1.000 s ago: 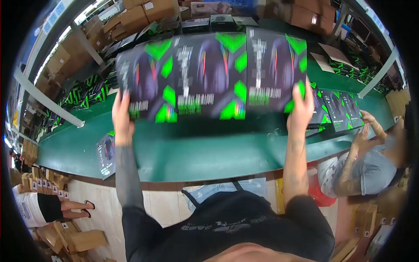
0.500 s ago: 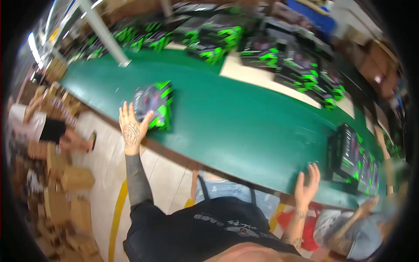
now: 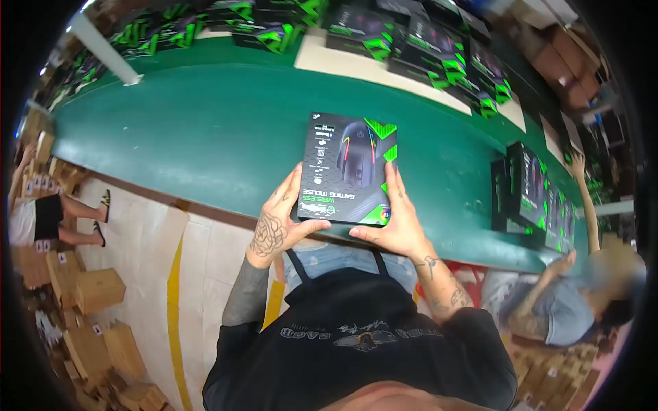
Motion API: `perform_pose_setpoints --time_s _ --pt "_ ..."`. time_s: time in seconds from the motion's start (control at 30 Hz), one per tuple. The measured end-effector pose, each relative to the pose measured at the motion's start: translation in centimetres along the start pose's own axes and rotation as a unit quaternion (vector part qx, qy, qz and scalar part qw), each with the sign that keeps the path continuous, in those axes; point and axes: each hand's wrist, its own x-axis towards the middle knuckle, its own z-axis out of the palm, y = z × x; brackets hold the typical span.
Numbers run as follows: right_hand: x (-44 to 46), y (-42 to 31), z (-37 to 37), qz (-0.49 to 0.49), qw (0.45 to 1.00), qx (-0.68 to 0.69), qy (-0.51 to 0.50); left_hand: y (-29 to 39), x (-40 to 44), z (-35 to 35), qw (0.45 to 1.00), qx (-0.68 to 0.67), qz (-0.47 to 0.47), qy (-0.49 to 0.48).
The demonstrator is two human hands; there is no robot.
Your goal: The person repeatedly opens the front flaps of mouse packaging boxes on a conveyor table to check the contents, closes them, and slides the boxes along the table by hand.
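Observation:
Between my two hands is a black and green gaming mouse box (image 3: 346, 171), its printed front facing up and its lettering upside down to me. My left hand (image 3: 282, 222) grips the box's left side, with the thumb along the near edge. On the opposite side, my right hand (image 3: 397, 218) presses its fingers against the edge, its thumb near the bottom corner. The box is over the green table (image 3: 205, 144); whether it touches the surface I cannot tell.
Stacked similar boxes (image 3: 425, 48) line the table's far side on pale boards (image 3: 349, 63). More boxes (image 3: 531, 188) stand at the right, beside a seated co-worker (image 3: 558, 312). Another person (image 3: 51, 216) is at the left, near cardboard cartons (image 3: 99, 288).
The box has moved from the left to in front of me. My right hand has come over from the right, and both hands now hold the box.

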Motion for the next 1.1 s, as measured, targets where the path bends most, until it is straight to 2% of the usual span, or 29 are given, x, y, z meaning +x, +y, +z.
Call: perform_pose_setpoints --time_s 0.17,0.2,0.23,0.27,0.33,0.37,0.4,0.53,0.63,0.67,0.8,0.87,0.97,1.1 --pt "-1.3 1.8 -1.1 0.029 0.998 0.045 0.025 2.3 0.5 1.5 0.997 -0.003 0.081 0.021" --pt "-1.6 2.6 -0.9 0.025 0.992 0.115 0.051 3.1 1.3 1.6 0.994 0.015 0.102 0.032" --pt "-1.5 3.0 -0.4 -0.029 0.966 0.23 0.117 3.5 1.7 1.7 0.991 0.034 0.123 0.043" --pt "-1.8 3.8 -0.2 0.081 0.952 0.269 0.123 3.4 1.9 1.6 0.991 0.037 0.122 0.031" --pt "-1.8 4.9 0.4 0.171 0.848 0.454 0.216 3.5 1.7 2.3 0.986 -0.154 0.02 0.054" --pt "-1.1 3.3 0.3 0.15 0.739 0.585 0.297 3.3 1.5 2.9 0.966 -0.248 -0.033 0.062" --pt "-1.5 3.8 -0.5 0.159 0.735 0.613 0.241 2.6 1.0 3.4 0.962 -0.265 -0.031 0.056" --pt "-1.8 4.7 -0.6 0.161 0.77 0.59 0.181 1.5 0.2 4.5 0.959 -0.271 -0.026 0.078" --pt "-2.2 4.4 -1.2 0.172 0.751 0.624 0.134 -0.3 0.1 4.6 0.917 -0.388 0.0 0.095" --pt "-2.2 3.8 -1.6 0.17 0.754 0.621 0.134 -0.1 0.1 4.2 0.909 -0.403 -0.035 0.104" --pt "-2.8 2.1 -2.9 0.171 0.766 0.607 0.126 -0.2 -0.3 3.8 0.877 -0.463 -0.049 0.119" --pt "-3.2 2.1 -3.1 0.194 0.767 0.598 0.13 -0.5 -0.4 3.9 0.878 -0.459 -0.048 0.13" --pt "-4.3 3.0 -3.1 0.182 0.782 0.591 0.08 0.0 -0.3 4.0 0.864 -0.479 -0.055 0.143" --pt "-4.8 2.3 -2.4 0.215 0.773 0.588 0.105 0.1 -0.4 3.7 0.846 -0.505 -0.093 0.144"
